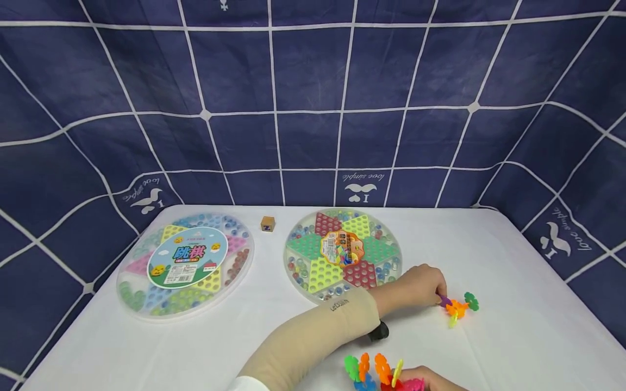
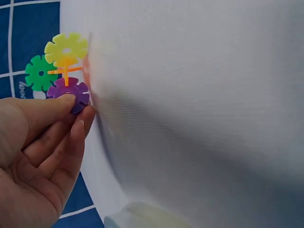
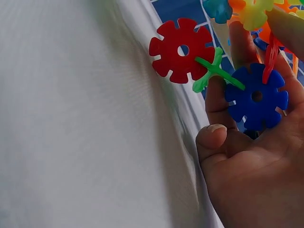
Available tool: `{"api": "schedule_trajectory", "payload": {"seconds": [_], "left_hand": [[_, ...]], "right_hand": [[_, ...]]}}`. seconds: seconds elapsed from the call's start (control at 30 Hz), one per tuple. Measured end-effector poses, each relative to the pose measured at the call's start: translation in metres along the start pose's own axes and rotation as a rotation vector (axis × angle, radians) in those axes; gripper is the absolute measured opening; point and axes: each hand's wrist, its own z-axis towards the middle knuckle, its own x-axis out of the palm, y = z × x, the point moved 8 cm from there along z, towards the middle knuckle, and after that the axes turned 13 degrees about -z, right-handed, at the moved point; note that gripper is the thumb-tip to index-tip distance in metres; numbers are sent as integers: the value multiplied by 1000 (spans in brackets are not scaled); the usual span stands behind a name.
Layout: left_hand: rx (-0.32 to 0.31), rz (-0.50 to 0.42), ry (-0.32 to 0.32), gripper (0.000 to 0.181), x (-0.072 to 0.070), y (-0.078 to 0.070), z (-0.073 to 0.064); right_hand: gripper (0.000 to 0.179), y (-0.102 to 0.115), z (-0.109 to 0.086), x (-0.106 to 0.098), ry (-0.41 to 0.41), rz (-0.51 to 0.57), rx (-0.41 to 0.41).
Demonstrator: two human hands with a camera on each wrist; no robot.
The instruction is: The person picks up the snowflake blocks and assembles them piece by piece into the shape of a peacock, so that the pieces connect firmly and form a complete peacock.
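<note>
My left hand [image 1: 424, 285] reaches across to the right side of the table. Its thumb and fingertips pinch a purple snowflake disc [image 2: 80, 100], part of a small cluster with an orange disc [image 1: 456, 309], a green disc [image 2: 38, 73] and a yellow disc [image 2: 65, 49]. At the bottom edge of the head view, my right hand [image 1: 435, 378] holds a larger joined cluster of snowflake discs. From the right wrist, a blue disc [image 3: 256, 97] lies over the palm, linked through a green disc [image 3: 213, 71] to a red disc [image 3: 179, 51]; fingers curl round the cluster.
Two round Chinese checkers sets, one with a blue label [image 1: 188, 255] and one with an orange label [image 1: 342, 248], lie on the white table [image 1: 210, 347]. A wooden letter block [image 1: 267, 224] sits between them at the back. A dark blue checked cloth [image 1: 308, 141] hangs behind.
</note>
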Motion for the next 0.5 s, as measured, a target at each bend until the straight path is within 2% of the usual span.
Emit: {"api": "schedule_trajectory", "payload": {"seconds": [0.17, 0.27, 0.37, 0.43, 0.5], "left_hand": [[63, -132, -90, 6, -16, 6, -19], [105, -256, -158, 6, -39, 13, -44], [136, -355, -243, 7, -66, 24, -83], [149, -417, -301, 7, -82, 35, -116], [143, -468, -355, 7, -94, 48, -151]], "right_hand": [[37, 4, 1, 0, -9, -46, -79], [36, 5, 2, 0, -7, -3, -91], [32, -2, -1, -1, 4, 75, 43], [29, -8, -5, -2, -5, 124, 171], [29, -12, -12, -5, -44, 97, 263]]}}
